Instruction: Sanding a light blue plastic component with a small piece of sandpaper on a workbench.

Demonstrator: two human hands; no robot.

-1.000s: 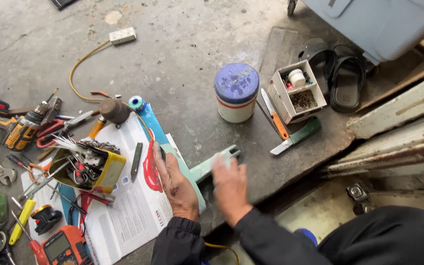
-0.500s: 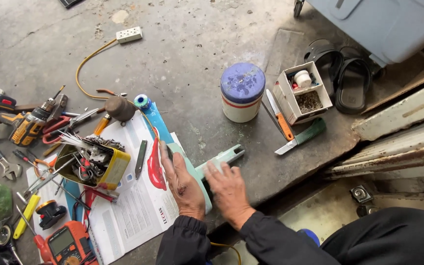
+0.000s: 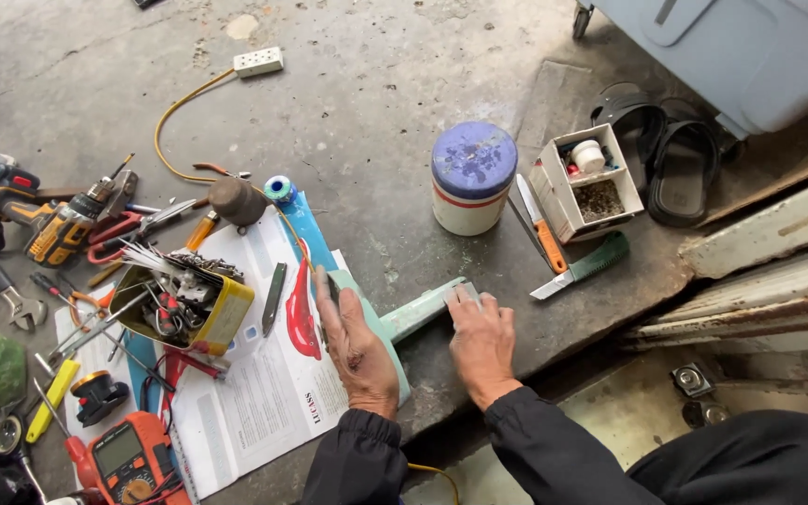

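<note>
A pale green T-shaped metal piece [image 3: 415,313] lies on the concrete floor in the head view. My left hand [image 3: 359,351] lies flat along its long left part, pressing it down beside a white printed sheet [image 3: 254,397]. My right hand [image 3: 481,339] rests on the piece's short arm, its fingertips pressing a small grey pad [image 3: 465,293] against the arm's end. Both sleeves are dark.
A yellow tin of tools [image 3: 184,304], a cordless drill [image 3: 58,229], pliers, a wrench and an orange multimeter [image 3: 128,458] lie at the left. A blue-lidded can [image 3: 472,178], a small parts box [image 3: 584,182], knives and black sandals [image 3: 661,154] sit ahead. A step edge runs at right.
My right hand has slid back and forth along the piece's arm with the grey pad. My left hand stays pressed on the piece. The camera has shifted slightly.
</note>
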